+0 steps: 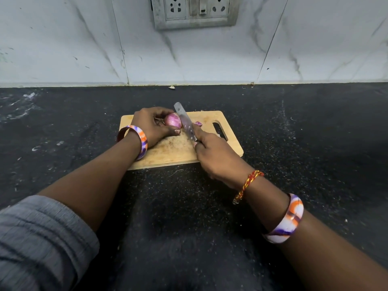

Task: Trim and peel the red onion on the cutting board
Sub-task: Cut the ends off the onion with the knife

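Right hand (212, 154) clamps knife (184, 120); left hand (153, 127) cups red onion (172, 120). Risk: blade slipping onto my thumb.

A black speckled countertop (304, 143) fills the lower two thirds of the frame, with pale crumbs and scraps scattered over it, thickest toward the left edge. Above it, white marble-patterned wall tiles (63, 38) with grey veins run across the top of the frame. A grimy socket and switch plate (193, 10) is set in the wall at top centre, and a small pale scrap (171, 87) lies where counter meets wall.
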A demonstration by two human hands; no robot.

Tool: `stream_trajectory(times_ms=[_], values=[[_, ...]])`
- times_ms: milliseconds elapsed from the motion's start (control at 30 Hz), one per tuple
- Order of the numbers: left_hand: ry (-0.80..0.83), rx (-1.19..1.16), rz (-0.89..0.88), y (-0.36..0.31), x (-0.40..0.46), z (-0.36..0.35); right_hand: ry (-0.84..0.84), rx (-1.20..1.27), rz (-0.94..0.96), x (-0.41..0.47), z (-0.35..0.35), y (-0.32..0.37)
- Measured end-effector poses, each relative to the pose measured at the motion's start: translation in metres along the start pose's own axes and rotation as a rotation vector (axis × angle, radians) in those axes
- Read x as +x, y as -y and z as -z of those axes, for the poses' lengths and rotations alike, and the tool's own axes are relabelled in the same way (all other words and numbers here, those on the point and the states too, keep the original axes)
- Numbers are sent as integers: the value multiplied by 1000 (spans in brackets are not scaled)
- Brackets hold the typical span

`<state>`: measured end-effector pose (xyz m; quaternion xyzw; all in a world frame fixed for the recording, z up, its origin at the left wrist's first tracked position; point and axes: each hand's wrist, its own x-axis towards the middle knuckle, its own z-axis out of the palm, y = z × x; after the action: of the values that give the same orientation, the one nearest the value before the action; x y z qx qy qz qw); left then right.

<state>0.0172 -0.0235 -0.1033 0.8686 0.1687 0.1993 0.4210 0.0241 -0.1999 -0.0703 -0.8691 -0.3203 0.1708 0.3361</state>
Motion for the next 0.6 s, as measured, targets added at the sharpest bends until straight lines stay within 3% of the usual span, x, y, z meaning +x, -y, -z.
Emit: stream_trajectory(times_ms=[467, 600], values=[[-40, 2, -8, 2, 0, -4, 68, -306, -54, 3, -7, 14], [-63, -16, -8, 7, 2, -5, -15, -516, -57, -3, -28, 21]])
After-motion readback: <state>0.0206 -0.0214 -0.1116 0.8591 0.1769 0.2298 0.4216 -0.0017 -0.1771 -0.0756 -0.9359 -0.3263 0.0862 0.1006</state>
